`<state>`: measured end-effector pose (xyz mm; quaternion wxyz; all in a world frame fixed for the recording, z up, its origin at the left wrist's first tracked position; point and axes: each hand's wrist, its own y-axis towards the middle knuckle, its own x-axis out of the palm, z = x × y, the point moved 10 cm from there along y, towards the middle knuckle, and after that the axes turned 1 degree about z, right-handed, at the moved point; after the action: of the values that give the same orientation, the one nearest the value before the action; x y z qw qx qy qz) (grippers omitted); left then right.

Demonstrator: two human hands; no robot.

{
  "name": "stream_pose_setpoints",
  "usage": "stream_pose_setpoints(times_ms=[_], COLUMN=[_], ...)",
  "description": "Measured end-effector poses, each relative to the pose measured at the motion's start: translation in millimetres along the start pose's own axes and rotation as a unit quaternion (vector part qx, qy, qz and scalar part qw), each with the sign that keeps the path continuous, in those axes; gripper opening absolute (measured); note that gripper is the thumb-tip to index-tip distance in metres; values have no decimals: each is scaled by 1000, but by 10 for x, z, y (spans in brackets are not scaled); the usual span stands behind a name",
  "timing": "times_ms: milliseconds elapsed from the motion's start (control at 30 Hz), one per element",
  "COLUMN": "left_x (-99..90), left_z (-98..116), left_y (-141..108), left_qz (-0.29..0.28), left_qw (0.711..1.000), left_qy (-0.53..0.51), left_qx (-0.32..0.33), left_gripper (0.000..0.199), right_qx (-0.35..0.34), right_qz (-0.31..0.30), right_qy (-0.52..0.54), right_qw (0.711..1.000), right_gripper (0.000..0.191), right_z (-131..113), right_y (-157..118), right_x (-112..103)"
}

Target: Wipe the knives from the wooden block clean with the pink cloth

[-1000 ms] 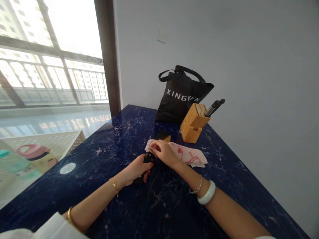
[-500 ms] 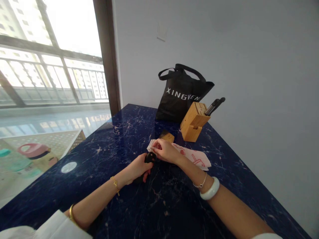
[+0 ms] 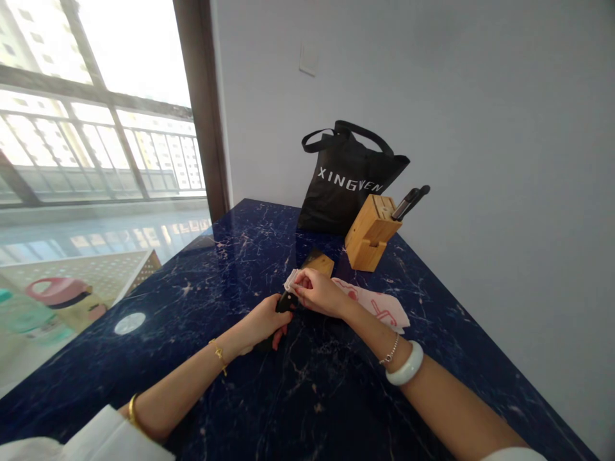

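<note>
My left hand [image 3: 270, 319] is closed round a black handle [image 3: 287, 301] over the middle of the dark blue table. Just beyond the handle, my right hand [image 3: 317, 291] pinches a small folded white cloth [image 3: 291, 280] against its upper end. What the handle belongs to is mostly hidden by the cloth and my fingers. Behind my right hand, a wooden piece with a dark part [image 3: 321, 263] shows in part. A pink and white patterned cloth [image 3: 379, 305] lies flat beneath and beyond my right forearm.
On the blue marbled table [image 3: 240, 256], a wooden knife block [image 3: 368, 240] holds black-handled tools [image 3: 410, 202] at the back right. A black tote bag [image 3: 343, 186] leans at the wall behind it. Left of the table, a perforated white container [image 3: 113, 275] holds a pink-lidded bottle [image 3: 60, 291].
The camera view has shifted slightly. Both hands keep nearly the same hold on the handle and the white cloth.
</note>
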<state>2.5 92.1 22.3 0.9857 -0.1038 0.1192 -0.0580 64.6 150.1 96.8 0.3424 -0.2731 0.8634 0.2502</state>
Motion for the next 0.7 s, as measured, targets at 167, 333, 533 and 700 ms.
stream_pose_setpoints(times_ms=[167, 333, 533, 700], left_x=[-14, -12, -3, 5], left_z=[17, 14, 32, 35], left_y=[-9, -7, -22, -19], left_qz=[-3, -8, 2, -9], left_qw=[1000, 1000, 1000, 1000], left_qy=[28, 23, 22, 25], left_qx=[-3, 4, 2, 3], left_gripper=[16, 14, 15, 16], right_qx=[9, 2, -58, -64], right_qz=[-25, -17, 20, 50], right_qy=[2, 29, -11, -61], right_qw=[1000, 999, 998, 995], right_gripper=[17, 18, 12, 9], right_z=[93, 13, -65, 181], right_y=[-14, 86, -53, 121], right_x=[13, 71, 17, -130])
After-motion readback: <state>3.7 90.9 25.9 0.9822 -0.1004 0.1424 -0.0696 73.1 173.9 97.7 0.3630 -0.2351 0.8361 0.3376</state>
